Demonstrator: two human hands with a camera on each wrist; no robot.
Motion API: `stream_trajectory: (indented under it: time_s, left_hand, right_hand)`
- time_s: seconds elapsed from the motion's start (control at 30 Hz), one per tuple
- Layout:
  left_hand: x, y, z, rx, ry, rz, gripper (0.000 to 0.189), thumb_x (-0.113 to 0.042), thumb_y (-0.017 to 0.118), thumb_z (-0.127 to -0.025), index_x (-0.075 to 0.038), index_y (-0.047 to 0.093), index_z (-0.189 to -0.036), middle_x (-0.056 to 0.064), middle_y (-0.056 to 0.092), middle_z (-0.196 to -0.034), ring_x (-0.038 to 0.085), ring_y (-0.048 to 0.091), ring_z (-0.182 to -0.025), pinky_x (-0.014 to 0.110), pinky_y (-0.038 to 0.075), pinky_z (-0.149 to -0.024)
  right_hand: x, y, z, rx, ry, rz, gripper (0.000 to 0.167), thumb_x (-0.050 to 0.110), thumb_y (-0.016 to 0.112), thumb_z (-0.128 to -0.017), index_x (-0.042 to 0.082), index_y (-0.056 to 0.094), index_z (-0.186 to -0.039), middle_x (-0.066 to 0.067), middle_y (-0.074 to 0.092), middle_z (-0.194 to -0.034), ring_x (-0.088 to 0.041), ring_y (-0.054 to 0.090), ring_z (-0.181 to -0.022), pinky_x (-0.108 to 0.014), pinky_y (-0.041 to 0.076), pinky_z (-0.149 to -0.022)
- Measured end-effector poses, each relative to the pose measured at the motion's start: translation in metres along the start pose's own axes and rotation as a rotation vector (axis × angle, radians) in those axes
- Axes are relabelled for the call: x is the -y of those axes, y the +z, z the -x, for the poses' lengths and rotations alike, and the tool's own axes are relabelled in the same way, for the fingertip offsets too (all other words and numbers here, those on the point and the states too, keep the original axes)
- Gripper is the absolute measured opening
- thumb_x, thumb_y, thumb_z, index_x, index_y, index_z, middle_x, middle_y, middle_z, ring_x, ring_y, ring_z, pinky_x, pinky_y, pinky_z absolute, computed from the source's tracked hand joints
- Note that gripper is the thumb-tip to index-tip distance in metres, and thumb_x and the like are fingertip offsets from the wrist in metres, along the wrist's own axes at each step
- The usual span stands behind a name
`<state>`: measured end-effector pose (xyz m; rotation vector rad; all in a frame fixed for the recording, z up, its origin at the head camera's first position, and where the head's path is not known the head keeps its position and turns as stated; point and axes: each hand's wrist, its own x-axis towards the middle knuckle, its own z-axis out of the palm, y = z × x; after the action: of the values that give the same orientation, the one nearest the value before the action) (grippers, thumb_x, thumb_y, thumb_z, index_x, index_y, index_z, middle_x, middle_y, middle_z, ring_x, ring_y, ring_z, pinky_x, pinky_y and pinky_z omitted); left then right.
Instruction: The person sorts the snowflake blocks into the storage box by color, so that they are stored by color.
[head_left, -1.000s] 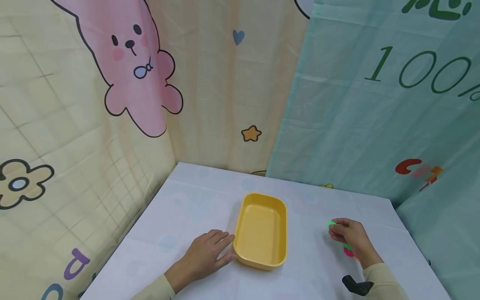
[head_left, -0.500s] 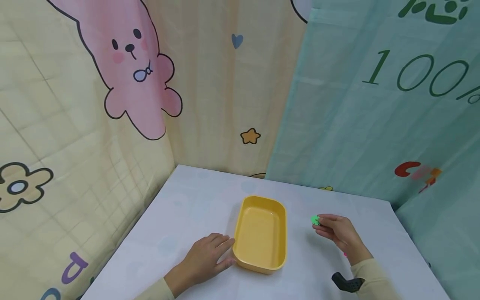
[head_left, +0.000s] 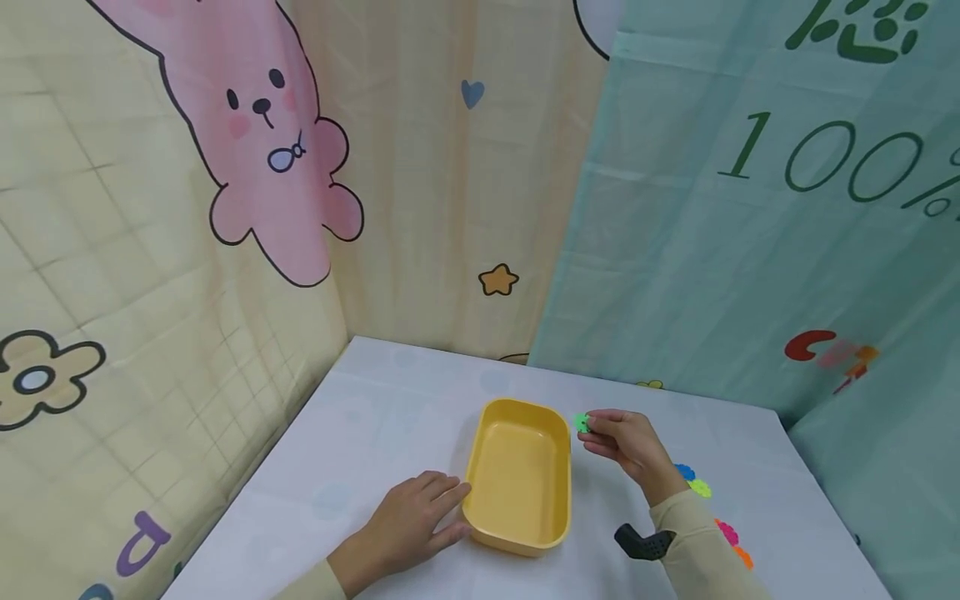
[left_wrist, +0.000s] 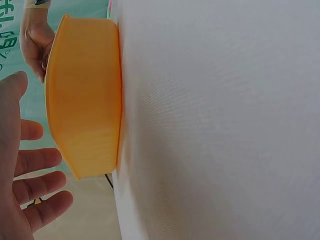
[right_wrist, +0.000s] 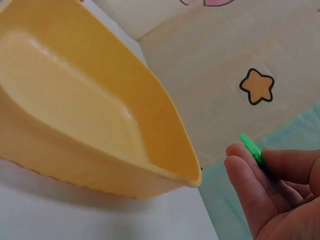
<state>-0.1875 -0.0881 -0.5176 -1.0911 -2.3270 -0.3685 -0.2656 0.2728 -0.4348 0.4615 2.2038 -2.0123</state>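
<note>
My right hand [head_left: 628, 446] pinches a small bright green plastic disc with a notched edge [head_left: 582, 422] between thumb and fingers. It is just past the right side of a yellow rectangular tub [head_left: 517, 543], near the far corner. From the right wrist view, the green disc [right_wrist: 251, 148] appears nearly edge-on, level with the tub's rim [right_wrist: 192, 181] and to its right. Nothing lies inside the tub. My left hand [head_left: 408, 521] has its fingers extended, with the fingertips right at the tub's left rim; the left wrist view shows them spread beside its wall [left_wrist: 85, 95].
Several notched discs lie on the white table [head_left: 397, 400] near my right forearm: blue [head_left: 684, 472], yellow-green [head_left: 701, 488], pink [head_left: 727, 532] and orange [head_left: 743, 557]. A black device [head_left: 643, 542] sits at my right wrist. Printed curtains [head_left: 420, 208] stand behind the table.
My right hand has carried the green disc leftward from the right side of the table to near the tub, uncovering the other discs. My left hand stays at the tub's rim.
</note>
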Motion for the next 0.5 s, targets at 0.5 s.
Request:
stream_trajectory:
  time_s: [0.5]
  left_hand:
    - [-0.007,0.002,-0.002,0.089,-0.054,0.029,0.051,-0.053,0.061,-0.099,-0.015,0.066,-0.133,0.008,0.064,-0.137,0.023,0.063,-0.119,0.039,0.060,-0.081]
  right_hand:
    - [0.001,0.061,-0.028,0.011,-0.017,0.026,0.025,0.006,0.067,-0.098,-0.008,0.066,-0.119,-0.016,0.075,-0.096,-0.025,0.077,-0.078,-0.032,0.062,-0.070]
